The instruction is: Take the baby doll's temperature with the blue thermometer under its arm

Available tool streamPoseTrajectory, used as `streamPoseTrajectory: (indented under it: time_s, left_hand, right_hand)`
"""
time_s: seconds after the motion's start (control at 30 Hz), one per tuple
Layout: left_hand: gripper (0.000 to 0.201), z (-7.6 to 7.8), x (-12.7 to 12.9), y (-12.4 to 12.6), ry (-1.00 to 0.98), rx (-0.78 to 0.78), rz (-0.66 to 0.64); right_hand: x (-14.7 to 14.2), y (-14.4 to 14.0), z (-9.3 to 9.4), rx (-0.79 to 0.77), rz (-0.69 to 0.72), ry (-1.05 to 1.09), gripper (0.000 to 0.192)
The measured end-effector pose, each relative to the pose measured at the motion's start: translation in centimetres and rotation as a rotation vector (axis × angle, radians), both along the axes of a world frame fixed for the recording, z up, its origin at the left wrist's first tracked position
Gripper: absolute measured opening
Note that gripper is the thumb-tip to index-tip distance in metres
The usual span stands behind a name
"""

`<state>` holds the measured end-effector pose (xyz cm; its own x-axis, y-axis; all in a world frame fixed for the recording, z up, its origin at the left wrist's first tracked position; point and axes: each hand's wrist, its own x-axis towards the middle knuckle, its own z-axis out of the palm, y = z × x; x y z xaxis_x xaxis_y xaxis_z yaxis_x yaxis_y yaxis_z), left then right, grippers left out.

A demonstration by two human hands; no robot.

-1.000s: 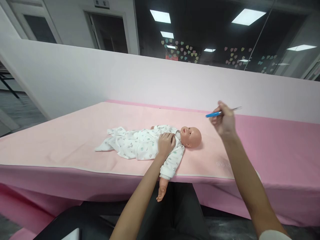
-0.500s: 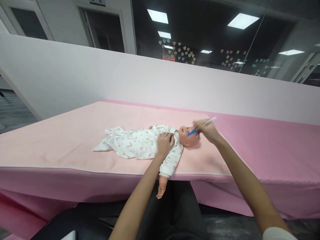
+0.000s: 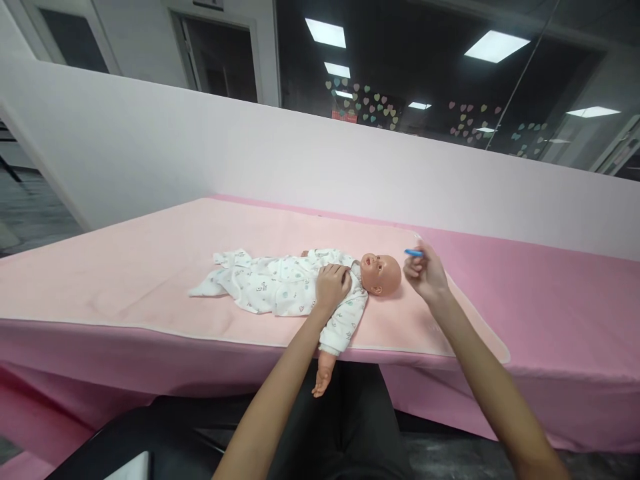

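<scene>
Right hand (image 3: 424,273) grip hides blue tool (image 3: 413,253), only tip visible

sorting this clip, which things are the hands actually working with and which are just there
In use:
left hand resting on the baby doll
right hand holding a blue pen-like tool beside the doll's head

Just there:
pink mat
pink table cover
white partition

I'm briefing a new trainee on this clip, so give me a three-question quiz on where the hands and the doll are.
1. True or false: the left hand rests on the doll's chest.
2. What does the right hand hold? A) blue-tipped stick B) cloth C) bottle
3. Which part of the doll hangs over the edge of the pink mat?

Key: 1 true; 2 A, the blue-tipped stick; 3 one bare forearm and hand.
</scene>
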<state>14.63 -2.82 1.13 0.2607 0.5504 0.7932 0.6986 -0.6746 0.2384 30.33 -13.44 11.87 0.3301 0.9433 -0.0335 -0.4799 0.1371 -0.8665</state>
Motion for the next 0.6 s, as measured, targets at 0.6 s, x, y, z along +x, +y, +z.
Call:
streamPoseTrajectory:
  time_s: [0.6]
  left_hand:
    - [0.017, -0.1, 0.0, 0.0, -0.015, -0.017, -0.017]
  right_hand:
    - [-0.9, -2.0, -3.0, 0.166, -0.047, -0.677, 0.033]
